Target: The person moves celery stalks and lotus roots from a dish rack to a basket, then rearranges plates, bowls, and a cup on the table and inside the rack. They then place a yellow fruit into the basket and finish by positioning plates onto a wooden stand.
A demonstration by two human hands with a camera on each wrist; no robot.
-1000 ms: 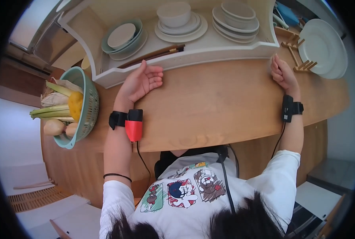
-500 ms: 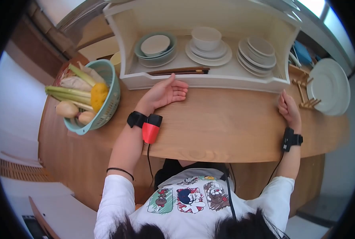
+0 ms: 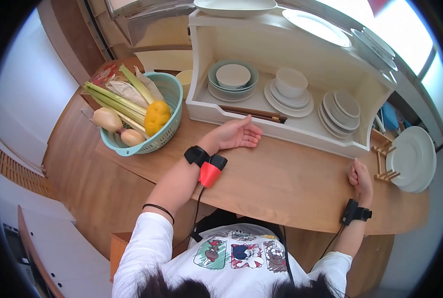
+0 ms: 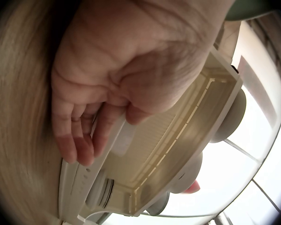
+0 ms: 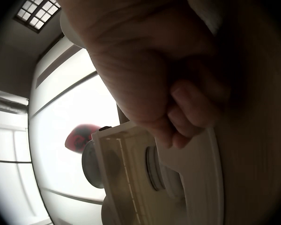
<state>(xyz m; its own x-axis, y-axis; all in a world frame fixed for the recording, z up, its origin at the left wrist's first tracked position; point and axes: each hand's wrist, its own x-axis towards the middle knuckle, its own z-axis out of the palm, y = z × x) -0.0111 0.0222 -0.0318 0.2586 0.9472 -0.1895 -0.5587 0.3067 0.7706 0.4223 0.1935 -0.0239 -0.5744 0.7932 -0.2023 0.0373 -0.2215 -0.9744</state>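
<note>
My left hand (image 3: pixel 237 134) rests on the wooden table, palm turned inward and fingers slightly bent, right at the front edge of the white shelf (image 3: pixel 281 135). Nothing is in it; the left wrist view shows the same bare palm and fingers (image 4: pixel 65 140). On the table by the shelf's right front corner lies my right hand (image 3: pixel 361 178), its fingers curled in toward the palm and nothing seen in them. In the right wrist view its fingers (image 5: pixel 192 103) are in shadow. Chopsticks (image 3: pixel 254 113) lie inside the shelf's front lip, just beyond my left hand.
Inside the shelf stand green bowls (image 3: pixel 254 79) with a white one, a white bowl (image 3: pixel 291 83) on plates, and stacked dishes (image 3: pixel 339 111). More dishes (image 3: pixel 317 29) sit on top. A green basket (image 3: pixel 174 124) of vegetables is left; plates (image 3: pixel 412 159) in a wooden rack, right.
The head view has tilted up and turned, so the shelf, basket and table appear lower and further right, and the shelf's top shows. Both hands keep their pose and places on the table.
</note>
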